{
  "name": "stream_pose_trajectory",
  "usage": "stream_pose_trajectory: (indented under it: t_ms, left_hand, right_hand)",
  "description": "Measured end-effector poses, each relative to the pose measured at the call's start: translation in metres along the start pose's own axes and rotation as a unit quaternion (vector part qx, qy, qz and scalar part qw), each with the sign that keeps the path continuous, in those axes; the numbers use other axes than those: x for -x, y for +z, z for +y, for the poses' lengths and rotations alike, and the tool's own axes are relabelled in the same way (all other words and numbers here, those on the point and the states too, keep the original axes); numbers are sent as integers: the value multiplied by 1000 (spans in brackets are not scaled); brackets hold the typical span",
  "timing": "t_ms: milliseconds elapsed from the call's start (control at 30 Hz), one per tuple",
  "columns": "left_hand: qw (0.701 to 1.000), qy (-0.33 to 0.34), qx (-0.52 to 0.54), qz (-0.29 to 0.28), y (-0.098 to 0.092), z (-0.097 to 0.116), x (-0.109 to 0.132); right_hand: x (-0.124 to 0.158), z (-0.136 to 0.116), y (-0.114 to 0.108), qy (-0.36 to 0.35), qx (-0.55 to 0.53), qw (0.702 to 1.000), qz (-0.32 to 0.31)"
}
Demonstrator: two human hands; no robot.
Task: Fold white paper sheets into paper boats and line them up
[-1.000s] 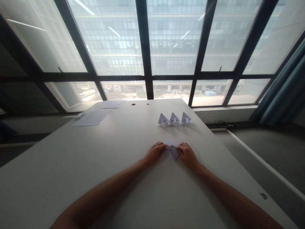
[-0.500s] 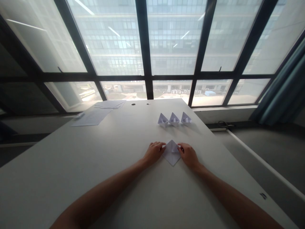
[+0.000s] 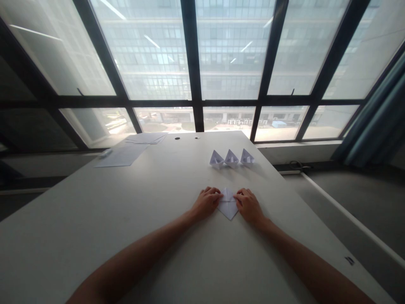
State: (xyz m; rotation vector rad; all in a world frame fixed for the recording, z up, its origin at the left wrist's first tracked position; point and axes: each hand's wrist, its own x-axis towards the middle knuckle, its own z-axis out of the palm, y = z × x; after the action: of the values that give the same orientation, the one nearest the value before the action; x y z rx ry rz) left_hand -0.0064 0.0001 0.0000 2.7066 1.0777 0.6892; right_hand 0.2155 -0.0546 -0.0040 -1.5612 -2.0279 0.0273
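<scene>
A small folded piece of white paper (image 3: 228,208), diamond-shaped with creases across and down its middle, lies on the white table between my hands. My left hand (image 3: 208,201) has its fingers closed on the paper's left corner. On the opposite side, my right hand (image 3: 248,204) pinches the right corner between thumb and fingers. Beyond them stand three folded paper boats in a row: a left boat (image 3: 217,160), a middle boat (image 3: 231,158) and a right boat (image 3: 247,158).
Loose white sheets (image 3: 126,155) lie at the table's far left, with a small clear object (image 3: 106,153) on their edge. Two round holes are near the far edge of the table (image 3: 110,202). Tall windows stand behind, and a blue curtain (image 3: 376,105) hangs at the right.
The top part of the folded paper has come down lower, and a crosswise fold line now shows. Both hands have drawn slightly inward on its corners.
</scene>
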Motion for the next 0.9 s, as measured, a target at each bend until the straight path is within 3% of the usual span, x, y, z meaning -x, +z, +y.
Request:
stream_pose_trajectory:
  t_ms: [267,600,767,900]
  left_hand:
    - [999,9,-39,-14,-6,2,0]
    - [998,-7,-53,-20,-3,10,6]
    - [997,-24,-48,-62,1,6,8]
    - [994,-20,-60,-90,0,6,9]
  right_hand:
    - [-1,-7,-4,-60,-54,997,-1]
    - [4,-16,-8,-158,-119,978,-59]
    - [4,-14,-2,-132,-91,987,-21]
    - [4,-6,9,-101,-35,992,-68]
